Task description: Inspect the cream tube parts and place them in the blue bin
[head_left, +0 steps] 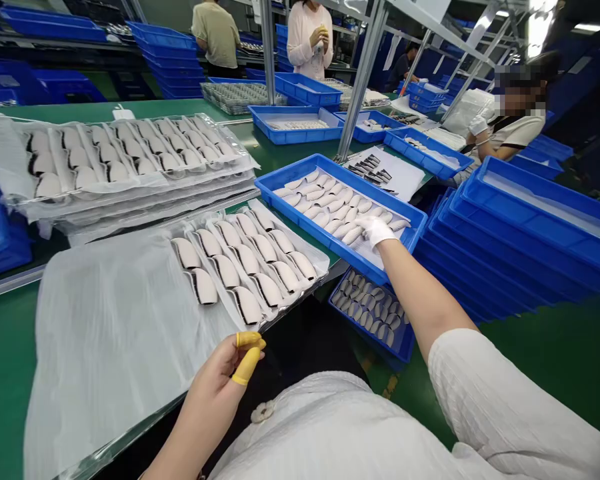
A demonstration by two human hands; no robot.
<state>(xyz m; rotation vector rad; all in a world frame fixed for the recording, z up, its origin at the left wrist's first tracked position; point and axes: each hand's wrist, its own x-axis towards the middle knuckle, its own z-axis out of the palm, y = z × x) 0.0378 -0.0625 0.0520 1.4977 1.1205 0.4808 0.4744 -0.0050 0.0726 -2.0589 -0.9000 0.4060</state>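
Observation:
My right hand (377, 231), in a white glove, reaches into a blue tray (300, 217) lined with rows of white, finely ridged curved pieces (325, 200). Its fingers are bent closed at one ridged piece (351, 236) near the tray's right side; the fingertips are partly hidden. My left hand (230, 373) hovers at the front edge of the table, with yellow finger cots on thumb and index finger. Those two are drawn together with nothing visible in them. Just beyond it, white curved pieces with black edges (247, 305) lie in rows on a sheet of white foam wrap (125, 320).
Stacked layers of similar pieces (115, 147) stand at the back left. Below the tray sits another filled blue tray (373, 310). A tall stack of blue trays (520, 247) rises on the right. A metal post (363, 80) stands behind the tray. Co-workers (310, 40) are farther back.

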